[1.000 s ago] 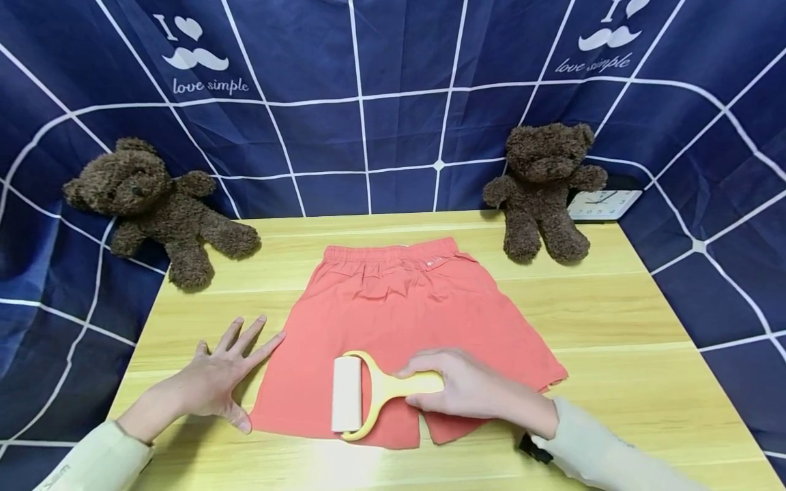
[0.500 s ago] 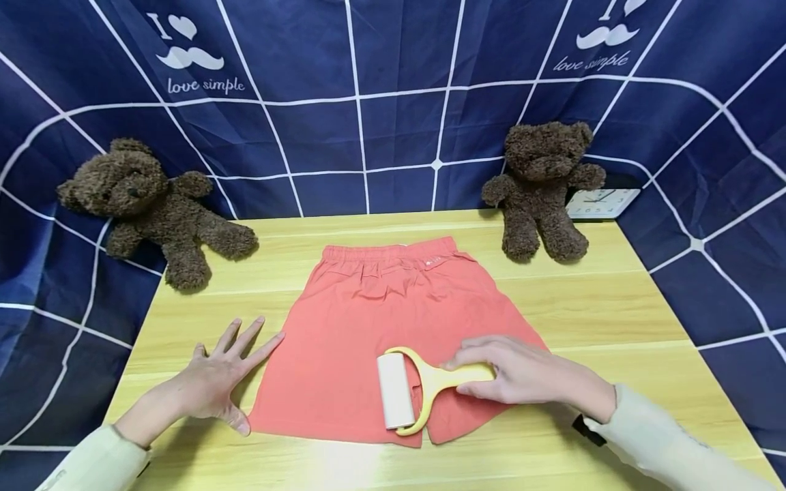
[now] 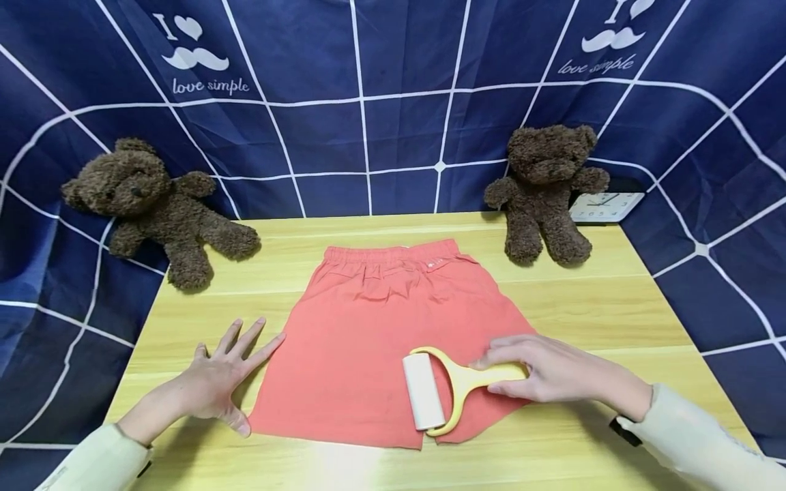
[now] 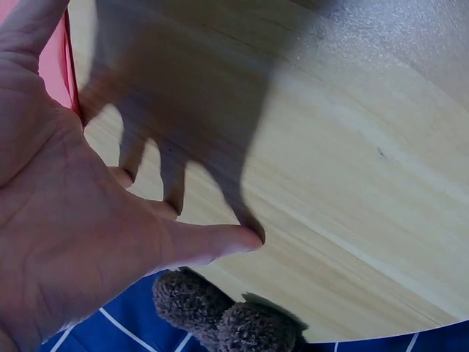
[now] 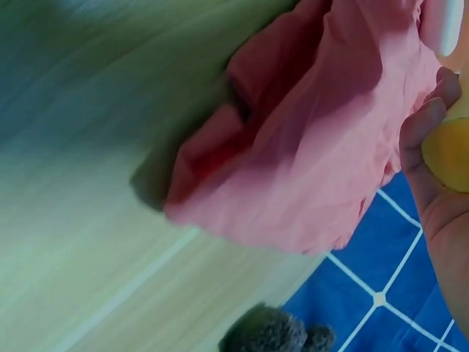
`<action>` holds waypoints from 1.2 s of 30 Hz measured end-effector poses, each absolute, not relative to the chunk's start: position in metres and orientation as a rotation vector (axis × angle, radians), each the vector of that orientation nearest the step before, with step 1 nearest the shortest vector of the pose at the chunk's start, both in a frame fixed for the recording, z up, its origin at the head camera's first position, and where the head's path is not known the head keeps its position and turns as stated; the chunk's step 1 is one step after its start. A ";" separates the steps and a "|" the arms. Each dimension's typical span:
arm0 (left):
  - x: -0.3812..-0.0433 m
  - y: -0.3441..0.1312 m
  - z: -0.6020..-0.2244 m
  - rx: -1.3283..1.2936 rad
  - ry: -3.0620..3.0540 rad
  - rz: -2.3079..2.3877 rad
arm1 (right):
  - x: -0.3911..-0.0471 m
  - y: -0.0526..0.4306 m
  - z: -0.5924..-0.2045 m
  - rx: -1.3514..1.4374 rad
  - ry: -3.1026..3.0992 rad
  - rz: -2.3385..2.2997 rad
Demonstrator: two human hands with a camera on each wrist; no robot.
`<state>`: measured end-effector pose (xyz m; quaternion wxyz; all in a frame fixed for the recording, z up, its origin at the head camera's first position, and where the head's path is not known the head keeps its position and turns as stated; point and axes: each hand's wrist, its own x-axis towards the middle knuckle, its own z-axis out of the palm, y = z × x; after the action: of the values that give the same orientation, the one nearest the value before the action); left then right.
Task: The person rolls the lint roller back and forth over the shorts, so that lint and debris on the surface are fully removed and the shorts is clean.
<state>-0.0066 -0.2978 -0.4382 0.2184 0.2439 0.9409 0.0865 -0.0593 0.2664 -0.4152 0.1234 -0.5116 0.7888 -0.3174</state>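
Coral-red shorts lie spread on the wooden table, waistband toward the back. My right hand grips the yellow handle of a lint roller, whose white cylinder rests on the right leg near the gap between the legs. The handle's yellow end shows in that palm in the right wrist view. My left hand is spread with straight fingers at the left edge of the shorts, its thumb and one fingertip touching the fabric. In the left wrist view this hand casts a shadow on the wood.
A brown teddy bear leans at the table's back left, and another teddy bear sits at the back right. Beside that one stands a clock. Navy cloth with white lines surrounds the table.
My right hand has moved the lint roller rightward across the lower shorts, from the left leg to the right leg. The left hand stays in place.
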 end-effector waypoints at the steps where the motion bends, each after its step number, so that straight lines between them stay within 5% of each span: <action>1: -0.007 -0.298 -0.438 0.679 2.607 0.240 | -0.060 0.269 -0.415 -1.496 2.303 -0.922; 36: -0.005 -0.300 -0.437 0.627 2.586 0.238 | -0.073 0.362 -0.384 -1.419 2.421 -0.754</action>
<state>-0.0048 -0.2997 -0.4366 0.2329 0.2283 0.9413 0.0867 -0.0731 0.3619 -0.3840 0.1175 -0.4849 0.8275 -0.2577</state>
